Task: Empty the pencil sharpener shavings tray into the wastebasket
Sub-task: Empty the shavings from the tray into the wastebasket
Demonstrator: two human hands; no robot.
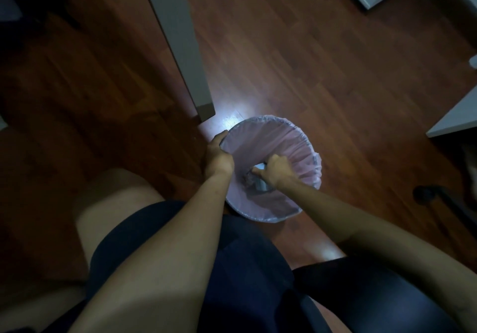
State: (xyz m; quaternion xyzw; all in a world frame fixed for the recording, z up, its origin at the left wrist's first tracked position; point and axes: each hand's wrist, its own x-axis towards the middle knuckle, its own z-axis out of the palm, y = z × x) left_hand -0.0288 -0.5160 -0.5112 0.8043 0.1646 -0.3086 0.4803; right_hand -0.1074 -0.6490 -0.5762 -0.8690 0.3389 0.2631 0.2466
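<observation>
A round wastebasket (pixel 304 141) lined with a pale pink bag stands on the wooden floor just in front of my knees. My left hand (pixel 218 155) grips its near-left rim, thumb over the edge. My right hand (pixel 277 170) is inside the mouth of the basket, fingers closed around a small pale shavings tray (pixel 260 167), of which only a sliver shows past my fingers. Some dark rubbish lies at the bottom of the bag, partly hidden by my right hand. The room is dim.
A grey desk leg (pixel 180 48) comes down to the floor just left of the basket. White furniture edges (pixel 454 118) sit at the right and top right. A black chair base (pixel 433 195) is at the right. I sit on a dark chair.
</observation>
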